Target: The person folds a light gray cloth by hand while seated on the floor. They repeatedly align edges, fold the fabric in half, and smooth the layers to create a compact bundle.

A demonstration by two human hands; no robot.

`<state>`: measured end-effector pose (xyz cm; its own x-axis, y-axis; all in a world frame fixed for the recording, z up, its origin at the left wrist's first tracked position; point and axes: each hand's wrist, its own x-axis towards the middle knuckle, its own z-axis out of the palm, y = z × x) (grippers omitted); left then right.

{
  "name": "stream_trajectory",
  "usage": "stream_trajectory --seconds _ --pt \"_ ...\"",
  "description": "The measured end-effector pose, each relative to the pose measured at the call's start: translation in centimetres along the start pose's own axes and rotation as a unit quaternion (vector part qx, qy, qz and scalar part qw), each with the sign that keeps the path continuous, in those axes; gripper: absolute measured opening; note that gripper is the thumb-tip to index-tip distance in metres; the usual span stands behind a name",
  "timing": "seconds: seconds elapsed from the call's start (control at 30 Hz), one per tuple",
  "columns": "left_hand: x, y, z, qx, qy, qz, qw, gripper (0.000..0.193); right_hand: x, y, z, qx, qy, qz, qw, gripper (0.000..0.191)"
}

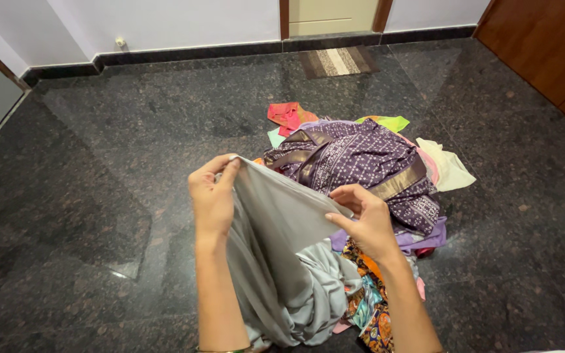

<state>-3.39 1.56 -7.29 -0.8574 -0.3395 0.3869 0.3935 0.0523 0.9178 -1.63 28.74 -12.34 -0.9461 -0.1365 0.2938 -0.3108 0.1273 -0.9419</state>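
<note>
Left hand (212, 196) pinches the grey cloth's (276, 261) top edge; right hand (367, 222) grips the same edge; a purple patterned garment (361, 160) tops the clothes pile on the dark granite floor (99, 196).

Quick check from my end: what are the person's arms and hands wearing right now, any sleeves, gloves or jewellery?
Both forearms are bare, with no sleeves in view. The left hand and right hand wear no gloves, and no rings show. A thin bangle circles the left arm at the bottom edge of the picture.

Cloth (282, 261) held up between left hand (212, 196) and right hand (367, 222); clothes pile (361, 163) behind on floor (99, 163); doormat (338, 62) at far wall.
</note>
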Motion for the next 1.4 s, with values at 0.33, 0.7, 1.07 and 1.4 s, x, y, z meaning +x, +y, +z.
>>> stream_trajectory --seconds 0.33,0.7,1.07,1.4 --pt "0.3 -0.1 -0.9 -0.001 0.051 -0.015 0.999 0.017 -0.2 0.2 -0.2 0.032 0.014 -0.091 0.995 0.027" --pt "0.3 -0.1 -1.8 0.062 0.068 0.011 0.996 0.017 0.1 -1.6 -0.7 -0.214 0.013 -0.158 0.964 0.016" --pt "0.2 0.4 -2.0 0.132 0.045 -0.005 0.990 0.018 0.5 -2.7 -2.9 -0.181 0.031 -0.126 0.975 0.006" --pt "0.1 0.9 -1.6 0.135 0.023 -0.001 0.991 0.020 0.4 -2.5 -2.8 -0.095 0.072 -0.029 0.992 0.020"
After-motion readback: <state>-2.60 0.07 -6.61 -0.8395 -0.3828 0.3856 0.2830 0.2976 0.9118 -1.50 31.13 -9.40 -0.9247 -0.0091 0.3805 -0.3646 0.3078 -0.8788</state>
